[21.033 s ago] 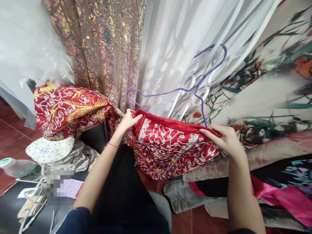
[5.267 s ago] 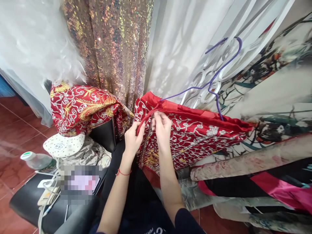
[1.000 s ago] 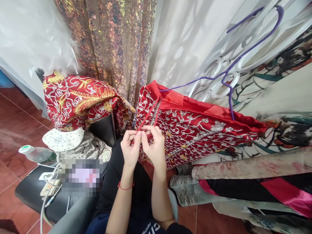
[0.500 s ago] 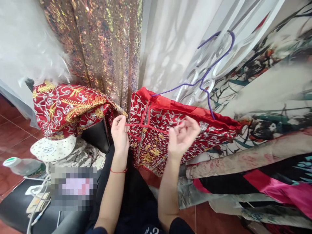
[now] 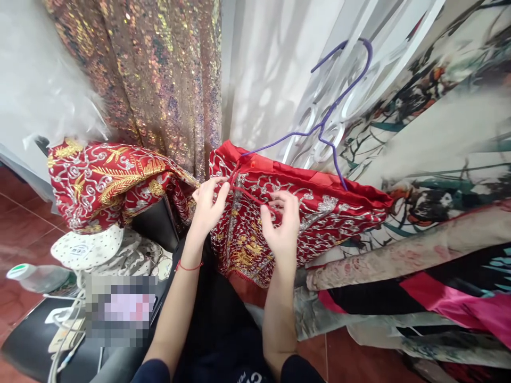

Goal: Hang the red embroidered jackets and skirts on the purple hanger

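Observation:
A red embroidered skirt (image 5: pixel 327 226) with silver and gold patterns hangs from a purple hanger (image 5: pixel 324 125). A thin red cord (image 5: pixel 249 194) comes off its waistband at the left side. My left hand (image 5: pixel 208 206) pinches the cord close to the waistband, thumb and fingertips together. My right hand (image 5: pixel 282 222) has its fingers curled around the cord's other part, in front of the skirt. Between the hands the cord runs slightly slack. Just left of my left hand lies a matching red embroidered garment (image 5: pixel 115 178), draped over a black chair.
A sequinned cloth (image 5: pixel 159 80) hangs behind, beside white curtain fabric. White scrolled metalwork (image 5: pixel 355 90) stands behind the hanger. On the left are a polka-dot cap (image 5: pixel 88 250), a plastic bottle (image 5: pixel 40 277) and white cables. Folded and hanging fabrics (image 5: pixel 439 290) fill the right.
Both hands have come closer together. The left has moved up and right toward the waistband, and the right has shifted left. The cord, taut before, now sags a little.

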{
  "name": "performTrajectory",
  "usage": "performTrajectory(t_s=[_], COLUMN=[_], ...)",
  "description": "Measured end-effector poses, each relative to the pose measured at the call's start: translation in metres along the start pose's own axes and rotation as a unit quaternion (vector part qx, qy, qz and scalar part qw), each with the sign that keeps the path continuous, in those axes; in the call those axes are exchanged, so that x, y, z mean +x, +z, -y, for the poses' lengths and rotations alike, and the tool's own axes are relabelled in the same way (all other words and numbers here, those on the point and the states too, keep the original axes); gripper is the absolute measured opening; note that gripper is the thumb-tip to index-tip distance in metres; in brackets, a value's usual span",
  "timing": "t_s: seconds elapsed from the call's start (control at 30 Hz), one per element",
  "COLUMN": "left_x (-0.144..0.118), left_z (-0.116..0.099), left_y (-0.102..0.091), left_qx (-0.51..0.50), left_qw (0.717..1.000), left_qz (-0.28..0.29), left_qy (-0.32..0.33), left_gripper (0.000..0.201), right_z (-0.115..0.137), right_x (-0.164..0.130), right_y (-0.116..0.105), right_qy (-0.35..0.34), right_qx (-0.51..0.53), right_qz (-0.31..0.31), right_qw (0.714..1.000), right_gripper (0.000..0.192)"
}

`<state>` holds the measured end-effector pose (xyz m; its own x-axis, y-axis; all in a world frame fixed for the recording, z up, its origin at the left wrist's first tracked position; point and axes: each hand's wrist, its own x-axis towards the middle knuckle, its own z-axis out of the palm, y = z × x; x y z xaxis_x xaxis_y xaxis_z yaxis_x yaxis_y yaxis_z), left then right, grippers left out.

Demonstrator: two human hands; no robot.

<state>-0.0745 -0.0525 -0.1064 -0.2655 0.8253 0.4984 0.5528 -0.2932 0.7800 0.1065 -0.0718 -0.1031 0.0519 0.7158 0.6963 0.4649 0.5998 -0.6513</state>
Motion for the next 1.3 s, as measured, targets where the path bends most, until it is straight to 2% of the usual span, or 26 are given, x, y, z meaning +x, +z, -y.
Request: performTrajectory(t_s=[0.1, 0.3, 0.43, 0.6, 0.7, 0.77, 0.8, 0.93, 1.0, 1.07, 1.13, 1.2, 1.3], left_x=[0.005, 0.007, 0.005, 0.009, 0.018, 0.028, 0.033, 0.053, 0.058, 0.058, 0.056, 0.052, 0.048], left_z=[0.001, 0.016, 0.018, 0.012, 0.008, 0.007, 0.007, 0.009, 0.01, 0.011, 0.011, 0.01, 0.008], left_y=[0.006, 0.011, 0.007, -0.003, -0.006, -0.009, -0.011, -0.022, -0.026, -0.024, -0.019, -0.011, -0.001], left_qx=[0.001, -0.027, -0.062, -0.029, 0.016, 0.053, 0.07, 0.099, 0.095, 0.082, 0.045, -0.028, -0.133], left_qw=[0.998, 0.997, 0.994, 0.993, 0.991, 0.989, 0.988, 0.985, 0.982, 0.982, 0.984, 0.987, 0.978], left_qz=[0.047, 0.038, 0.05, 0.056, 0.072, 0.047, 0.021, -0.096, -0.13, -0.139, -0.124, -0.08, 0.018], left_qy=[0.052, 0.059, 0.08, 0.098, 0.115, 0.132, 0.137, 0.107, 0.096, 0.102, 0.117, 0.136, 0.158], left_gripper=[0.023, 0.022, 0.02, 0.014, 0.009, 0.009, 0.009, 0.009, 0.009, 0.007, 0.004, 0.018, 0.036], right_z=[0.003, -0.002, -0.003, 0.0, 0.003, 0.005, 0.005, 0.002, 0.0, -0.002, -0.004, -0.007, -0.009], right_x=[0.006, 0.021, 0.027, 0.035, 0.045, 0.054, 0.058, 0.073, 0.074, 0.072, 0.067, 0.063, 0.061], right_y=[0.01, 0.029, 0.042, 0.039, 0.033, 0.03, 0.029, 0.022, 0.019, 0.019, 0.021, 0.025, 0.03], right_qy=[-0.034, -0.063, -0.041, 0.008, -0.003, -0.01, -0.01, -0.017, -0.025, -0.023, -0.003, 0.025, 0.055], right_qx=[-0.049, -0.023, -0.011, -0.053, -0.12, -0.155, -0.16, -0.092, -0.057, -0.031, 0.005, 0.054, 0.108], right_qz=[0.051, 0.105, 0.157, 0.218, 0.255, 0.234, 0.202, -0.021, -0.091, -0.098, -0.072, -0.039, -0.007], right_qw=[0.997, 0.992, 0.987, 0.974, 0.959, 0.96, 0.966, 0.995, 0.994, 0.994, 0.997, 0.997, 0.993], right_gripper=[0.015, 0.024, 0.02, 0.011, 0.011, 0.012, 0.014, 0.018, 0.018, 0.017, 0.014, 0.011, 0.01])
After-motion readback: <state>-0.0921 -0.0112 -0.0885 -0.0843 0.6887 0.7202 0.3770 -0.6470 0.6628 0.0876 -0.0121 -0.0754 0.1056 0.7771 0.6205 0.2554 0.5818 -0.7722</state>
